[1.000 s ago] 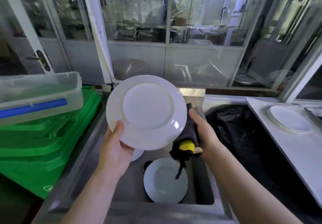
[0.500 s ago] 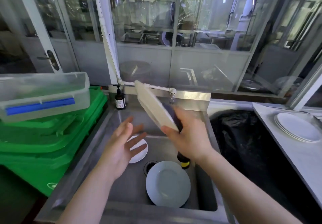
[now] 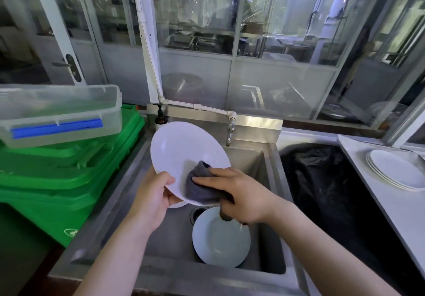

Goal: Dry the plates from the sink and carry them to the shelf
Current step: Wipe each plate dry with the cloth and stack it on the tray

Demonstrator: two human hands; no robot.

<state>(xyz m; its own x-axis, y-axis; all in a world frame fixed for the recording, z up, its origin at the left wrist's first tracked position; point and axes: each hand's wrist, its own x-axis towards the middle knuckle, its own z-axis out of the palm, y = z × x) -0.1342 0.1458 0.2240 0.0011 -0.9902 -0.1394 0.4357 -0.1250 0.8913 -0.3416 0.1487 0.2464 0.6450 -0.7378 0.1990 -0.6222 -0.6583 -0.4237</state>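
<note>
Above the steel sink (image 3: 269,171) I hold a white plate (image 3: 181,150), its eating face turned toward me and tilted. My left hand (image 3: 154,194) grips its lower left rim. My right hand (image 3: 241,194) presses a dark grey cloth (image 3: 200,185) against the plate's lower right part. Another white plate (image 3: 220,242) lies flat in the sink basin beside the drain (image 3: 197,211). The edge of a smaller plate (image 3: 177,204) peeks out below the held one. A stack of white plates (image 3: 395,169) rests on the white shelf (image 3: 377,203) at the right.
Stacked green crates (image 3: 69,176) with a clear plastic box (image 3: 57,111) on top stand left of the sink. A tap (image 3: 230,130) and a brown pump bottle (image 3: 161,118) sit at the sink's back. A black-lined bin (image 3: 322,180) lies between sink and shelf. Glass cabinets fill the background.
The plate was flipped from back side to eating side facing me. My left hand let go, then took the rim again; my right hand now presses the cloth on the plate's face.
</note>
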